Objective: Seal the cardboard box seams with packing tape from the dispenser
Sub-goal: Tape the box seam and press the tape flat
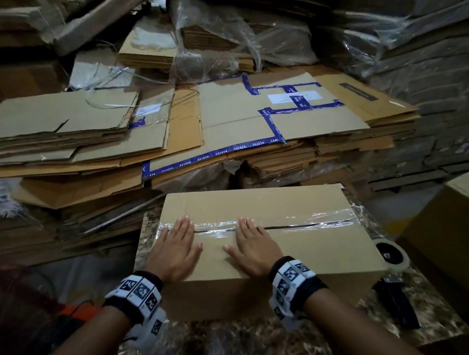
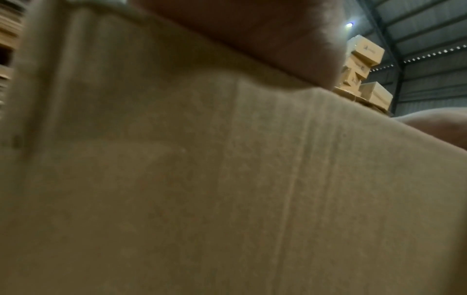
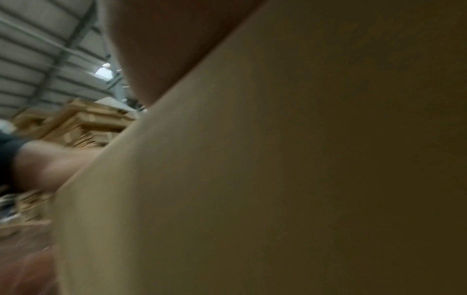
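A closed cardboard box sits on a dark marbled surface, its long side facing the person. A strip of clear packing tape runs across the top of the box along the centre seam, from the left edge to the right edge, where it wrinkles and folds down over the side. Both hands lie flat on the lid with palms down. The left hand has its fingers straight and close together, its grip open, with the fingertips resting on the tape near the left end of the seam. The right hand lies just beside it, also open-gripped with straight fingers, its tips on the tape near the middle of the seam. Each wrist wears a black band with white marker squares. The tape dispenser stands on the surface against the right front corner of the box, its roll of clear tape upright and its dark handle pointing toward the person. Behind the box rise stacks of flattened cardboard, some with blue printed tape and some wrapped in plastic film. Another box stands at the right. Both wrist views are blurred and filled mostly with cardboard.
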`<state>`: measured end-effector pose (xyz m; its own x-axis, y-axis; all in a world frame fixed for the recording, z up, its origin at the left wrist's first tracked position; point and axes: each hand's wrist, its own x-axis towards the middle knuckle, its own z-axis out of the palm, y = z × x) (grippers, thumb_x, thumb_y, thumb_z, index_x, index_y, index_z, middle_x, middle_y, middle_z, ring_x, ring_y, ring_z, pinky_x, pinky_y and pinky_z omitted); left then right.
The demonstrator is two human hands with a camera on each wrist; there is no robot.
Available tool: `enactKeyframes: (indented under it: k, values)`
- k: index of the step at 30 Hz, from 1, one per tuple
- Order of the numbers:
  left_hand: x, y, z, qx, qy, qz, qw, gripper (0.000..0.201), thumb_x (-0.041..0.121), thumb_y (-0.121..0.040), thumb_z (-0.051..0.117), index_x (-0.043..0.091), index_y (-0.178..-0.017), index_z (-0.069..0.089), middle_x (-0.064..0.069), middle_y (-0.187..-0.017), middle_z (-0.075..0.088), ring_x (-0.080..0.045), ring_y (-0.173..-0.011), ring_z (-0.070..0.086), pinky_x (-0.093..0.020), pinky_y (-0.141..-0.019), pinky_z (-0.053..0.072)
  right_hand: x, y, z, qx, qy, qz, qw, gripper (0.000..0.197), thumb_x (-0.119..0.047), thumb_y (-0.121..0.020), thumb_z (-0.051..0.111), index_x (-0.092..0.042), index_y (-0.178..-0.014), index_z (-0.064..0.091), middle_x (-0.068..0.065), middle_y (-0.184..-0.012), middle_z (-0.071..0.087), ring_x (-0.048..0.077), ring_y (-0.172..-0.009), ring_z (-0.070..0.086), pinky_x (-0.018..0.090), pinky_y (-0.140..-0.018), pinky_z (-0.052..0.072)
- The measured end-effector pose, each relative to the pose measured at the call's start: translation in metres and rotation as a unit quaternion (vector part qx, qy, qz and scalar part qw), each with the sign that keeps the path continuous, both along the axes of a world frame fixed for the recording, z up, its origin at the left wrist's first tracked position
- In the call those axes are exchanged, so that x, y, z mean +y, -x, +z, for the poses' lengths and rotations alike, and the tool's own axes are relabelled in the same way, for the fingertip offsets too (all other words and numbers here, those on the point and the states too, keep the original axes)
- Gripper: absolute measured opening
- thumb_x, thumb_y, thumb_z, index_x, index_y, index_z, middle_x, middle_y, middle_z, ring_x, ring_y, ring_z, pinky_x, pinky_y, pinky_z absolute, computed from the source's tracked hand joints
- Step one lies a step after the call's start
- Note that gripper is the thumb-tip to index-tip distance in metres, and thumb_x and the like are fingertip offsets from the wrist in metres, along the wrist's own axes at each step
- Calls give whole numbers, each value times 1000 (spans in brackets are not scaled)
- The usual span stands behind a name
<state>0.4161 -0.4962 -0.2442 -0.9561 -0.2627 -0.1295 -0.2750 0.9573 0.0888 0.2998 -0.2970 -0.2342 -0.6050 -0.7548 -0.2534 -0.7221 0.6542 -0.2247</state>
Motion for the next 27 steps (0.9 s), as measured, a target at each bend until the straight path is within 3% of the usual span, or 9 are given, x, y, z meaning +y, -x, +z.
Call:
enactKeyframes:
  k: [2, 5, 7, 9, 14, 18, 22, 24, 27]
  values:
    - [-1, 0, -1, 1, 2, 1, 1000, 92, 67, -80, -14, 17, -156, -3, -2, -164, -9, -12, -149, -11, -35, -119, -7, 26, 18, 2, 6, -2, -1, 1000, 89, -72, -90, 3, -13, -157, 5, 1, -166, -2, 14, -152, -3, 44, -122, -1]
    - [-2, 0, -4, 3, 6, 4, 1000, 77, 63, -93, -2, 18, -156, -4, -2, -164, -9, -12, -149, -12, -35, -118, -8, 85, 49, 3, 33, -30, -59, 997, 100, -78, -80, -9, -16, -157, 5, -4, -165, -3, 9, -151, -4, 48, -121, 1]
    - [-3, 0, -5, 6, 1, 6, 1000, 71, 59, -98, 5, 17, -156, -3, -2, -164, -8, -12, -149, -11, -35, -118, -8, 125, 65, 1, 52, -44, -123, 990, 82, -68, -93, 4, -18, -157, 5, -3, -165, -3, 11, -152, -3, 50, -122, 1]
    - [-3, 1, -7, 8, 0, 3, 1000, 78, 64, -93, -2, 17, -156, -2, -2, -164, -9, -12, -149, -11, -35, -118, -8, 151, 77, 4, 72, -55, -186, 978, 75, -63, -97, 10, -18, -157, 5, 0, -166, -2, 16, -152, -2, 53, -122, 0]
    - [-4, 4, -9, 10, -3, -3, 1000, 91, 68, -82, -10, 15, -156, 0, -3, -164, -6, -13, -149, -9, -37, -119, -6, 103, 64, 10, 1, -47, -282, 958, 95, -74, -91, 9, -5, -156, 5, 13, -165, -3, 27, -152, -4, 51, -122, -1]
    - [-4, 4, -7, 3, 9, 1, 1000, 79, 62, -92, 0, 15, -156, 0, -3, -164, -6, -11, -148, -11, -36, -118, -7, 36, 23, 0, 1, -20, -217, 976, 104, -79, -86, 8, -2, -155, 0, 20, -163, -8, 34, -151, -8, 46, -121, -2]
    - [-2, 3, -6, -3, 6, 0, 1000, 71, 58, -100, 10, 15, -156, 0, -3, -165, -6, -14, -150, -8, -37, -119, -5, 11, 2, -2, 7, -12, -142, 990, 101, -77, -88, 10, -2, -155, 1, 19, -163, -6, 32, -151, -7, 46, -123, -1]
    - [-10, 1, -2, -13, 0, -21, 1000, 75, 64, -97, 6, 18, -156, -1, -1, -164, -7, -13, -150, -8, -37, -120, -4, 8, -10, -3, 14, 1, -83, 996, 102, -78, -85, 3, -4, -155, 1, 16, -164, -4, 29, -152, -7, 46, -123, -1]
    - [-39, -9, 8, -17, 2, -81, 997, 92, 80, -78, -15, 29, -155, -1, 6, -162, -8, -11, -150, -8, -35, -119, -6, 17, -16, -7, 37, 25, -16, 999, 112, -77, -70, -14, -8, -156, 5, 9, -165, -1, 23, -152, -5, 44, -123, -1]
